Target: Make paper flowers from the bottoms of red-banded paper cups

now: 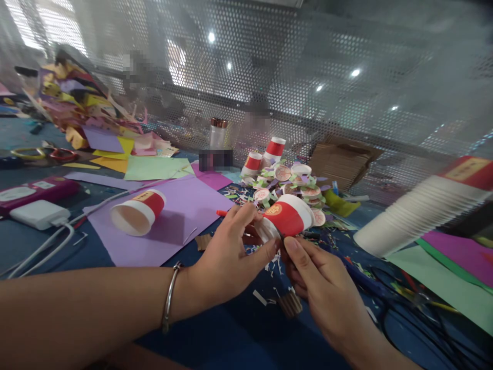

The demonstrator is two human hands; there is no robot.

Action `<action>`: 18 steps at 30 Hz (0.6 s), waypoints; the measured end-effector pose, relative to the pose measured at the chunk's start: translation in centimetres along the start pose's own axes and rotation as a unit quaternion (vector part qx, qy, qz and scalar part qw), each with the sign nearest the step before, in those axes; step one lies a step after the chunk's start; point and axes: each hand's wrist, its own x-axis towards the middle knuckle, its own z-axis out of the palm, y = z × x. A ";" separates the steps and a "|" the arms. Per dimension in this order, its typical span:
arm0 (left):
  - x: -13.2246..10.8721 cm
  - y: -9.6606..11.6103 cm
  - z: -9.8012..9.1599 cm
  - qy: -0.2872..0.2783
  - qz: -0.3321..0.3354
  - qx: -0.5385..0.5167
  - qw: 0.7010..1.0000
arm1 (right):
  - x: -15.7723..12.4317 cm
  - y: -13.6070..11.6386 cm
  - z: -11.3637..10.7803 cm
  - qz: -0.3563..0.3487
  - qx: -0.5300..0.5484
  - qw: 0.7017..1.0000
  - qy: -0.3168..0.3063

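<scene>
A red and white paper cup (289, 216) lies tilted on its side in front of me. My left hand (227, 252) is closed on its rim, fingers above and thumb below. My right hand (316, 282) is pinched at the cup's lower edge; a small dark bit shows at the fingertips, but what it holds is hidden. Just behind the cup is a heap of round white paper discs with red print (283, 173) and green and purple paper strips. Another paper cup (140, 211) lies on its side on a purple sheet (188, 205) at the left.
A long stack of paper cups (419, 210) leans at the right. Two cups stand behind the heap, near a bottle (218, 134) and cardboard (339, 162). Black cables (408, 324) lie at the lower right. A white charger (40, 213) and scissors (57, 153) are left. A perforated panel rises behind.
</scene>
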 end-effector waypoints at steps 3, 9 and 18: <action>0.0 0.0 0.0 0.001 -0.001 -0.002 1.000 | -0.2 -0.1 0.0 -0.011 -0.015 1.000 0.007; 0.4 0.3 -0.1 0.011 -0.011 -0.035 0.999 | -0.1 -0.1 0.0 -0.021 -0.008 1.000 0.006; 0.8 -0.3 -1.2 0.043 0.208 0.105 0.972 | -0.4 -0.1 -0.1 -0.012 0.016 1.000 -0.002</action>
